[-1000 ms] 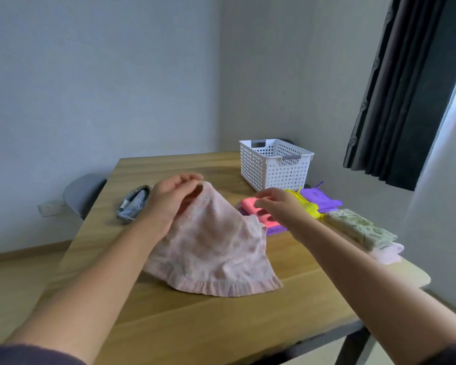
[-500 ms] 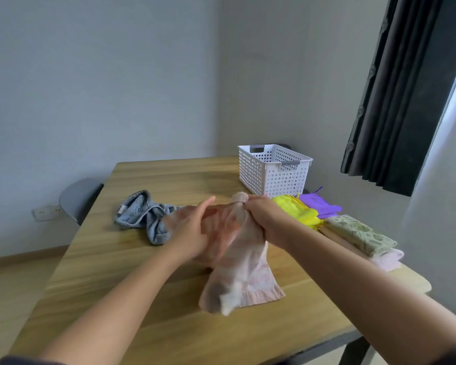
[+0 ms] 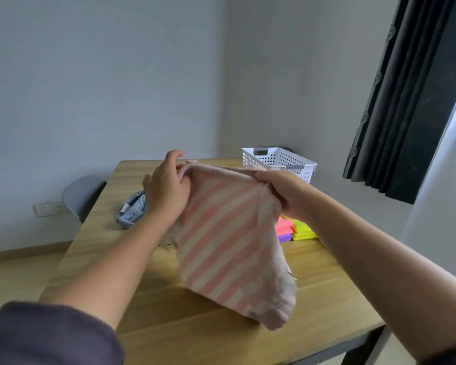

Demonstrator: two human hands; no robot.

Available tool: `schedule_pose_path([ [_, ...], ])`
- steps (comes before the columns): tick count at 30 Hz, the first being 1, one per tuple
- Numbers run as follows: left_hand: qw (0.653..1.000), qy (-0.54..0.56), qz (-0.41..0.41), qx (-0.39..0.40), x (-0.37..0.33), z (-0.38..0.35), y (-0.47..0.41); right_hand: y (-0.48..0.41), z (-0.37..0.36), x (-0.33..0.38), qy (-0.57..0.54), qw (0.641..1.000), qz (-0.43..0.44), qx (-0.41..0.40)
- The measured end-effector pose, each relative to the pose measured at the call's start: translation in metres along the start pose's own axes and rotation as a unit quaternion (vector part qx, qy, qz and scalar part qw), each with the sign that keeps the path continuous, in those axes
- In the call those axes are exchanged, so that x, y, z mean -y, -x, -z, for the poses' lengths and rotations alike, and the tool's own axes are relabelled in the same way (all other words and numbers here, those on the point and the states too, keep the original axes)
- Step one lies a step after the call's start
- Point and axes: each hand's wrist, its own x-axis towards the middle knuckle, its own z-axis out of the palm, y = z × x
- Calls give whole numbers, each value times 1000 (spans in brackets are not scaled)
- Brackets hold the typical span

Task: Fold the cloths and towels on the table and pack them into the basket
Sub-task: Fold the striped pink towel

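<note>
- Above the middle of the wooden table [image 3: 103, 246], held up in the air: pink-and-white striped towel [image 3: 221, 233], top edge stretched between both hands, rest hanging down with stripes running diagonally.
- Lower end of the towel bunched and close to the tabletop; touching it or not, cannot tell.
- Left hand [image 3: 166, 191]: holds the towel's upper left corner, back of the hand toward the camera, fingers curled onto the fabric, one finger raised above the edge.
- Right hand [image 3: 282, 191]: grips the upper right corner, fingers curled tightly round a gathered bunch of fabric.
- At the far right of the table: white perforated basket [image 3: 279, 162], upright, behind the towel's top edge; inside hidden from this angle.
- Just below the right wrist, on the table near the basket: folded pink cloth [image 3: 283, 227], folded yellow cloth [image 3: 303, 230] right beside it, purple cloth [image 3: 284, 237] at their near edge; all partly hidden by towel and arm.
- Behind the left hand, on the left part of the table: blue-grey cloth [image 3: 132, 209], crumpled, unfolded.
- Beyond the table's left edge: grey chair [image 3: 79, 196], with a wall socket [image 3: 46, 208] low on the wall beside it.
- At upper right: dark curtain [image 3: 411, 101], hanging.
</note>
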Motion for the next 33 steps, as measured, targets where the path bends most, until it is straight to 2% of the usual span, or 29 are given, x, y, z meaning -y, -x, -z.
schedule_pose_path([
  [2,981,-164,74,73,17,-3,1,-9,4,-21,-18,997,-66,-41],
  [3,966,-213,107,98,28,-4,8,-11,7,-34,0,993,-107,-57],
  [6,929,-291,156,164,62,-6,41,-9,17,-79,87,966,-236,-65],
  [9,894,-352,171,217,85,-6,69,-11,20,-111,241,925,-289,-47],
  [12,844,-423,187,272,91,0,82,-17,17,-126,447,870,-204,-27],
  [15,811,-393,241,360,97,1,88,-25,12,-136,537,836,-108,-39],
  [17,823,-346,259,369,95,-3,89,-26,8,-142,582,807,-88,-42],
  [19,864,-247,269,346,90,-4,88,-22,4,-142,613,786,-63,-47],
  [21,906,-48,308,288,87,-4,84,-21,6,-141,589,806,-29,-49],
  [22,904,64,343,247,86,-2,81,-21,10,-138,552,832,-20,-58],
  [25,858,263,412,157,83,8,68,-21,26,-120,324,938,-37,-117],
  [27,838,333,410,137,74,18,55,-17,35,-103,137,980,-89,-114],
  [28,839,350,396,130,68,23,49,-13,40,-93,74,985,-132,-85],
  [30,857,356,353,119,57,33,35,-5,48,-76,45,975,-216,1],
  [32,878,350,309,108,48,42,25,-1,54,-66,94,959,-260,55],
  [33,885,347,292,106,44,46,22,-1,56,-63,132,953,-268,56],
])
